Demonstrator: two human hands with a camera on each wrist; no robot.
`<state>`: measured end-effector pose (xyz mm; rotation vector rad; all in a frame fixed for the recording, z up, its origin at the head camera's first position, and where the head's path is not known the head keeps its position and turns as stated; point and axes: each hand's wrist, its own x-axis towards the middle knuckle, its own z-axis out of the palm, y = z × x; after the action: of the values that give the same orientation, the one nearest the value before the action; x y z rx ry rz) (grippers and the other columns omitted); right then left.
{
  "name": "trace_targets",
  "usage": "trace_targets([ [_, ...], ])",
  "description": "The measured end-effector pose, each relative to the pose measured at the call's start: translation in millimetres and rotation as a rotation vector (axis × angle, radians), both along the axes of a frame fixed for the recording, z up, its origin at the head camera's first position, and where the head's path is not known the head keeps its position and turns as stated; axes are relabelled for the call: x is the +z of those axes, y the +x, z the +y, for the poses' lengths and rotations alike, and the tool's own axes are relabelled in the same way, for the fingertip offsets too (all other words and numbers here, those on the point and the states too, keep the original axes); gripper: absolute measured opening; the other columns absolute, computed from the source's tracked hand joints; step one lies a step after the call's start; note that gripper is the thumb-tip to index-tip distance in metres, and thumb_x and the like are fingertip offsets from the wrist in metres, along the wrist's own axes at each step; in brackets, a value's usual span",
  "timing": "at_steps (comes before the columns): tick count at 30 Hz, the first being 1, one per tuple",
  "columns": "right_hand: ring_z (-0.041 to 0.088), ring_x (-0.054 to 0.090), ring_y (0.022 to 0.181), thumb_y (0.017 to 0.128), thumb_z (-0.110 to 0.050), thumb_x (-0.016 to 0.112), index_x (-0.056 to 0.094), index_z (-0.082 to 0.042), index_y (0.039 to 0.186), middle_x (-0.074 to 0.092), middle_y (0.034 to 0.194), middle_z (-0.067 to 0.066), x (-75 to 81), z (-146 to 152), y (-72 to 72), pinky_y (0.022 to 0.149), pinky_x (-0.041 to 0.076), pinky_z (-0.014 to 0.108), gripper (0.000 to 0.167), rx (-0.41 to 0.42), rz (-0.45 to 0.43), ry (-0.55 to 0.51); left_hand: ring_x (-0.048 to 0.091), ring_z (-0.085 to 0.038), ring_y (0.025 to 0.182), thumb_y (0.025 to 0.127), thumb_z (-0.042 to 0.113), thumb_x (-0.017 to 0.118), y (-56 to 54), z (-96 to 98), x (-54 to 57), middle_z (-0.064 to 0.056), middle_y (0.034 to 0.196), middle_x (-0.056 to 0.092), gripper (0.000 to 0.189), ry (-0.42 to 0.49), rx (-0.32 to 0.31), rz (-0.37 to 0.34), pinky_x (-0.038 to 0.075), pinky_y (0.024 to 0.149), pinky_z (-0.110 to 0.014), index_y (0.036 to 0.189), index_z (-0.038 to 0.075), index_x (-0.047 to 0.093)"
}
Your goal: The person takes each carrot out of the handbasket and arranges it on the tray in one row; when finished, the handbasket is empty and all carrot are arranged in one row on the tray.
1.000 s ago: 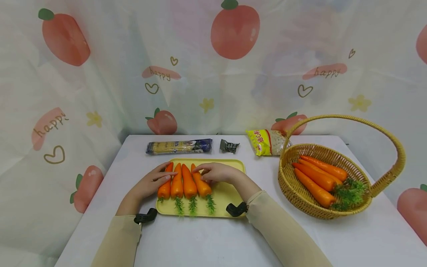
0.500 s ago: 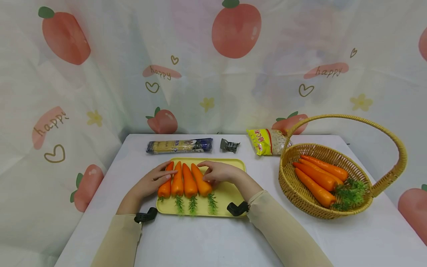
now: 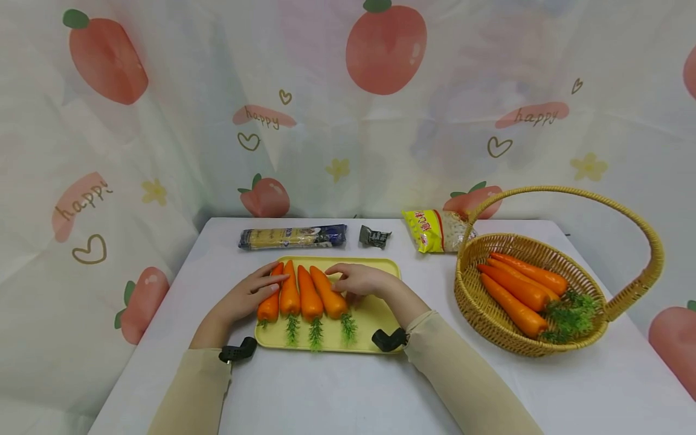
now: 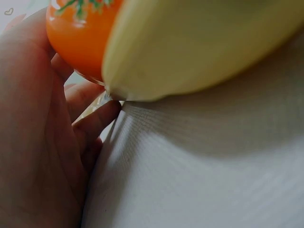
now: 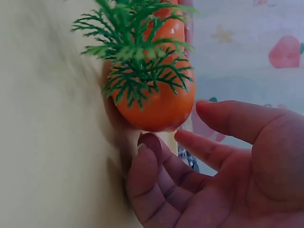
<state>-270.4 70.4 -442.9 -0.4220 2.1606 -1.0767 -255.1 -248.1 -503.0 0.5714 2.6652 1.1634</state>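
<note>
In the head view, several carrots (image 3: 310,296) with green tops lie side by side on a yellow tray (image 3: 375,323), tips toward the far edge. My left hand (image 3: 246,296) lies over the leftmost carrot (image 3: 269,309), its thumb and a finger reaching toward the neighbouring carrot (image 3: 290,293). Lower fingers sit at the tray's rim in the left wrist view. At the rightmost carrot (image 3: 329,296), my right hand (image 3: 361,281) rests against its right side with relaxed fingers. The right wrist view shows the fingertips (image 5: 151,142) right at this carrot's body, the thumb held apart from them.
A wicker basket (image 3: 473,314) with a tall handle stands at the right, holding more carrots (image 3: 513,308). Along the far table edge lie a long noodle-like packet (image 3: 292,237), a small dark packet (image 3: 374,237) and a yellow and clear bag (image 3: 435,231).
The rightmost carrot has shifted slightly right, and the second from the left slid a little toward the far edge. My right fingers drew back from the rightmost carrot's tip; the left hand barely moved.
</note>
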Motion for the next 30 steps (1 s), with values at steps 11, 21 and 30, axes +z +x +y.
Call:
trace_targets([
  [11, 0.026, 0.066, 0.079, 0.100, -0.030, 0.056, 0.040, -0.022, 0.151, 0.061, 0.125, 0.013, 14.1, 12.8, 2.8, 0.070, 0.059, 0.037, 0.053, -0.026, 0.056, 0.066, 0.021, -0.038, 0.151, 0.103, 0.039, 0.049, 0.6, 1.7, 1.9, -0.003, 0.164, 0.025, 0.038, -0.001, -0.012, 0.011, 0.017, 0.119, -0.065, 0.139, 0.030, 0.058],
  [21, 0.041, 0.065, 0.099, 0.101, -0.031, 0.056, 0.041, -0.025, 0.149, 0.051, 0.135, 0.021, 54.1, 60.1, 15.5, 0.079, 0.060, 0.044, 0.051, -0.029, 0.058, -0.030, 0.020, -0.037, 0.151, 0.103, 0.040, 0.050, 2.7, 1.1, 4.0, -0.004, 0.164, 0.025, 0.039, -0.005, -0.001, 0.005, 0.016, 0.120, -0.064, 0.140, 0.030, 0.058],
  [30, 0.025, 0.064, 0.099, 0.101, -0.036, 0.056, 0.046, -0.023, 0.145, 0.057, 0.125, 0.011, 87.6, 128.2, 36.8, 0.086, 0.059, 0.040, 0.048, 0.012, 0.140, 0.048, 0.020, -0.038, 0.151, 0.102, 0.044, 0.049, 3.1, -0.4, 2.2, -0.004, 0.165, 0.024, 0.041, -0.007, 0.003, 0.000, 0.016, 0.119, -0.065, 0.140, 0.031, 0.057],
])
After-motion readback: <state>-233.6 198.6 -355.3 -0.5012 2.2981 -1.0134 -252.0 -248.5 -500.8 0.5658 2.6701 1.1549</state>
